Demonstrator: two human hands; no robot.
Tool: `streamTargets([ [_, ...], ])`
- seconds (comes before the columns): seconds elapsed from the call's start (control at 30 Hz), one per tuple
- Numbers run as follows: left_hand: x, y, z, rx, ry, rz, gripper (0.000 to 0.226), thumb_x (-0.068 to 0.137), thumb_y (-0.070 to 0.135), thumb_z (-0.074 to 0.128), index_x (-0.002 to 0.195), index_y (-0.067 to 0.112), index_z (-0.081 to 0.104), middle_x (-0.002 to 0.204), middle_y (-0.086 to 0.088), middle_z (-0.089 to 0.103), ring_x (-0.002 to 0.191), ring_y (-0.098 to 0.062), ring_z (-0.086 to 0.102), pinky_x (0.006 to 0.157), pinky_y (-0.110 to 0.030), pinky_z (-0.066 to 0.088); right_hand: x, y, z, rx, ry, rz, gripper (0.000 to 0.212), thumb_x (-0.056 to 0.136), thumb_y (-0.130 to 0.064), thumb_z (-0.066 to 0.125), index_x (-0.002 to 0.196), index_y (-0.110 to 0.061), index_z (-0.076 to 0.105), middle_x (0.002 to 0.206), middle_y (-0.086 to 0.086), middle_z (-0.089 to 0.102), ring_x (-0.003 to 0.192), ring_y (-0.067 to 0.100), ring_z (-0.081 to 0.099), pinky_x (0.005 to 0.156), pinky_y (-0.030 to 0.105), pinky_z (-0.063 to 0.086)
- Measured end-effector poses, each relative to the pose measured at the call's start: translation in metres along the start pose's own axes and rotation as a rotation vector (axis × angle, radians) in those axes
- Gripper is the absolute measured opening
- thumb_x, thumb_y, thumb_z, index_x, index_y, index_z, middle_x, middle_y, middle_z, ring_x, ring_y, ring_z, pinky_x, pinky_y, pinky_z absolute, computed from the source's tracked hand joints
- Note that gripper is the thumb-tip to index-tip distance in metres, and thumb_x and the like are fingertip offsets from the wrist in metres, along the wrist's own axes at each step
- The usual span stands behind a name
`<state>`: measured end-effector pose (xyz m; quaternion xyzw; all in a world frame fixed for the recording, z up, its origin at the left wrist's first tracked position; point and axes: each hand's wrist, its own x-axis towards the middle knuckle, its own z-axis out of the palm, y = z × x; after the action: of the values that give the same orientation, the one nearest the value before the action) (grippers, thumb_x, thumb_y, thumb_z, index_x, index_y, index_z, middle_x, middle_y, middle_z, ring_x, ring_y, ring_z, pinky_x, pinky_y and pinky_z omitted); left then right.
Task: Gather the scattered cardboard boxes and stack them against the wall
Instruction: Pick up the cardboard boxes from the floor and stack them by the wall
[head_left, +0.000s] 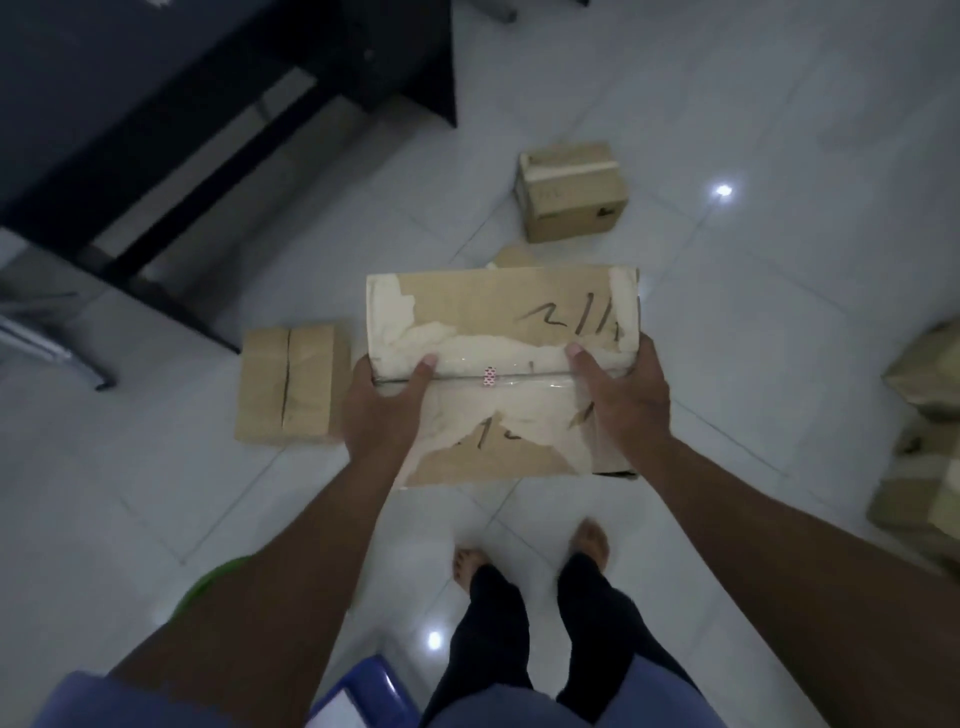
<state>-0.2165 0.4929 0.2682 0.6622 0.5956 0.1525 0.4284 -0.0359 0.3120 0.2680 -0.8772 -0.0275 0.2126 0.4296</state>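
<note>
So both hands are on the big taped box (501, 332) right now, held up off the tiled floor (779, 322) in front of the person: left hand (382, 402) wrapped around the left edge with the thumb pressed on top near the tape seam, right hand (621, 400) doing the same on the right edge. The top looks pretty torn up, paper peeled off in patches, so my guess is the cardboard is a bit soft and could buckle or slip if the grip is only at the edges. Bigger worry is the floor clutter. There's a flat box (288, 384) lying just to the left, a small box (569, 189) further ahead, and another bit of cardboard peeking out from behind the held one. The held box blocks the view straight down, so tripping on those seems likely, bare feet and all. More boxes (922, 447) sit at the right edge, maybe the pile, can't tell since no wall shows.
</note>
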Motion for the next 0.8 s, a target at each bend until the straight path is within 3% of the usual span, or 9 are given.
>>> streamTargets([
  [0.07,-0.015,0.028,0.011,0.01,-0.031,0.059,0.065,0.08,0.068,0.073,0.129,0.027,0.06,0.124,0.007,0.066,0.119,-0.023,0.061,0.089,-0.027,0.04,-0.005,0.0,-0.035,0.02,0.044,0.016,0.074,0.068,-0.078,0.072,0.129,-0.041,0.054,0.113,-0.018,0.066,0.107,0.016,0.064,0.1,0.046,0.053],
  [0.23,-0.054,0.09,0.056,0.06,-0.131,0.201,0.063,0.078,0.073,0.07,0.123,0.029,0.061,0.107,0.017,0.059,0.115,-0.023,0.063,0.095,-0.034,0.047,-0.006,0.022,-0.121,0.094,0.18,0.071,0.075,0.069,-0.079,0.071,0.131,-0.04,0.053,0.114,-0.016,0.066,0.107,0.018,0.064,0.098,0.044,0.053],
  [0.33,-0.08,0.122,0.092,0.085,-0.183,0.27,0.061,0.079,0.072,0.07,0.119,0.027,0.062,0.109,0.012,0.063,0.115,-0.025,0.063,0.092,-0.033,0.044,-0.003,0.044,-0.167,0.136,0.243,0.112,0.078,0.065,-0.083,0.069,0.129,-0.04,0.053,0.115,-0.013,0.067,0.106,0.02,0.065,0.096,0.047,0.055],
  [0.53,-0.174,0.175,0.198,0.125,-0.366,0.408,0.06,0.081,0.067,0.073,0.122,0.023,0.063,0.114,0.005,0.065,0.116,-0.027,0.061,0.086,-0.029,0.04,-0.006,0.126,-0.284,0.185,0.441,0.252,0.08,0.065,-0.085,0.067,0.128,-0.036,0.054,0.117,-0.01,0.068,0.109,0.023,0.065,0.097,0.045,0.053],
  [0.67,-0.241,0.196,0.267,0.17,-0.478,0.494,0.057,0.079,0.068,0.073,0.115,0.025,0.064,0.103,0.01,0.062,0.111,-0.026,0.064,0.083,-0.03,0.041,-0.017,0.187,-0.355,0.223,0.547,0.347,0.083,0.066,-0.086,0.066,0.131,-0.037,0.053,0.121,-0.009,0.067,0.113,0.023,0.064,0.098,0.044,0.052],
  [0.8,-0.306,0.219,0.334,0.242,-0.607,0.592,0.062,0.078,0.072,0.071,0.117,0.024,0.064,0.111,0.004,0.069,0.111,-0.028,0.064,0.089,-0.034,0.047,-0.027,0.243,-0.415,0.328,0.683,0.452,0.087,0.063,-0.088,0.067,0.132,-0.037,0.054,0.12,-0.01,0.068,0.112,0.021,0.065,0.098,0.045,0.053],
])
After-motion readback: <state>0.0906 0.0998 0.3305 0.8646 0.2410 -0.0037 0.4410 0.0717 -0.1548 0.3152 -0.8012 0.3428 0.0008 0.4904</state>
